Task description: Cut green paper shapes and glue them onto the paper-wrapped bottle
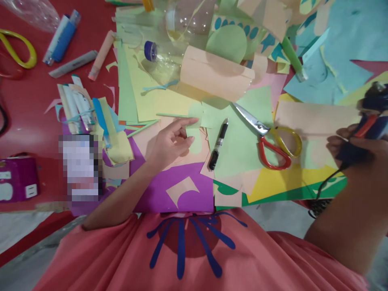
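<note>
My right hand (360, 141) at the right edge is closed around a dark blue hot glue gun (371, 125) with a red trigger and a black cord. Part of the gun is cut off by the frame. Over the papers in the middle, my left hand (171, 143) has its index finger stretched out and its thumb apart, with nothing gripped. Its index fingertip lies at a light green paper piece (195, 139) on peach paper. A black pen (219, 143) lies on a green sheet (236, 149) between my hands. Scissors with red and yellow handles (274, 139) lie right of the pen.
A clear bottle with a blue cap (163, 52) lies behind, partly wrapped in peach paper (215, 72). Several markers (75, 105), a phone (80, 165) and a purple pouch (20, 178) are at left. Blue paper (357, 36) covers the far right.
</note>
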